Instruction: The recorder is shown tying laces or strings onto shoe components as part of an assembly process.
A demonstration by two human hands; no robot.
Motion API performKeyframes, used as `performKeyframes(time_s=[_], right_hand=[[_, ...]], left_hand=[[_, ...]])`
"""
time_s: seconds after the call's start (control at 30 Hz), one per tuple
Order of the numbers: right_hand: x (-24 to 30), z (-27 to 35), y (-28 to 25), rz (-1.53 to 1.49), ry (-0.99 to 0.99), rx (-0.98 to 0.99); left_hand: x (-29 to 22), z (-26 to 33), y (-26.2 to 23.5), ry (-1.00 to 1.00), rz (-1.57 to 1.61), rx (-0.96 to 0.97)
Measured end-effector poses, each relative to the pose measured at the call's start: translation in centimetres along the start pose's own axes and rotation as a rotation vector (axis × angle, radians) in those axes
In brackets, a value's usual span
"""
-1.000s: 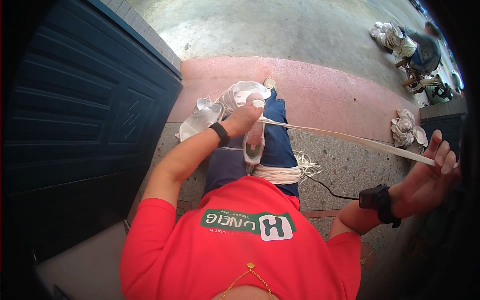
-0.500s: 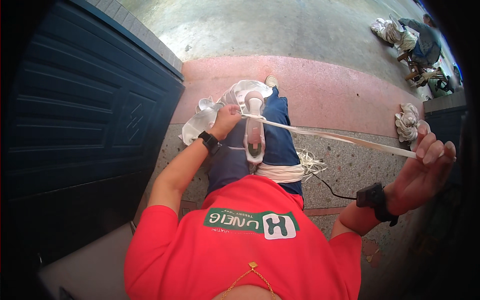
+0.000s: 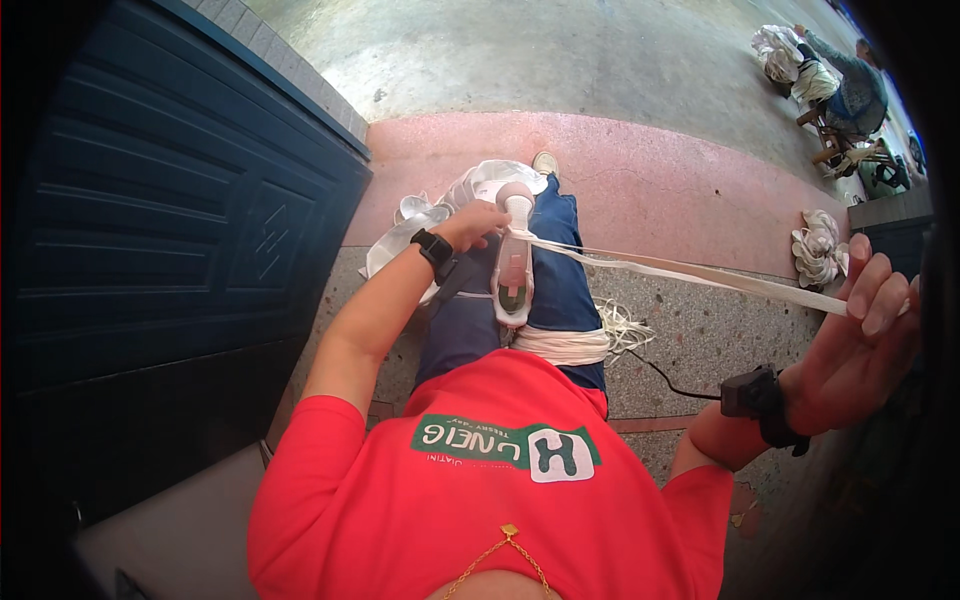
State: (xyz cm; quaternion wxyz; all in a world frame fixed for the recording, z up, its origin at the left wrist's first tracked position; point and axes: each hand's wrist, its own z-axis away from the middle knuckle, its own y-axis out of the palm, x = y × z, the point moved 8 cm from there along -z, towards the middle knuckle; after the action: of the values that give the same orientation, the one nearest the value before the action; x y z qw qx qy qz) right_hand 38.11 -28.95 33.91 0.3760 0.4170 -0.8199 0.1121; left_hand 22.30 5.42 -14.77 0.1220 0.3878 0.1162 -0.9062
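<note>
Across my thighs lies a whitish-pink shoe upper [image 3: 514,262], long and narrow, with a green patch at its near end. My left hand [image 3: 474,226] is closed at its left edge, fingers bent against the upper where the lace passes; the fingertips are partly hidden. From there a flat white shoelace [image 3: 690,282] runs taut to the right in two strands. Far out at the right, my right hand [image 3: 868,305] is raised and closed on the lace's far part. A bundle of white laces [image 3: 562,344] is wrapped around my right thigh.
White shoe uppers [image 3: 425,212] are heaped beside my left leg. Another white pile [image 3: 820,248] sits on the floor at right. A dark blue door [image 3: 150,210] stands close on the left. At the far right a person [image 3: 855,95] sits near more white pieces.
My left hand has moved right, onto the edge of the shoe upper. My right hand has shifted slightly right and up, still holding the lace taut, whose two strands now show apart.
</note>
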Motion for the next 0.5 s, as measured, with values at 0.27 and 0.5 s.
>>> performKeyframes(time_s=[0.27,0.5], right_hand=[[0.2,-1.9,0.9,-0.06,0.012,0.065],[0.3,-2.1,0.6,-0.011,0.05,0.005]], left_hand=[[1.1,-1.0,-0.1,-0.134,0.342,-0.072],[-0.6,-1.6,-0.5,0.098,-0.018,-0.186]])
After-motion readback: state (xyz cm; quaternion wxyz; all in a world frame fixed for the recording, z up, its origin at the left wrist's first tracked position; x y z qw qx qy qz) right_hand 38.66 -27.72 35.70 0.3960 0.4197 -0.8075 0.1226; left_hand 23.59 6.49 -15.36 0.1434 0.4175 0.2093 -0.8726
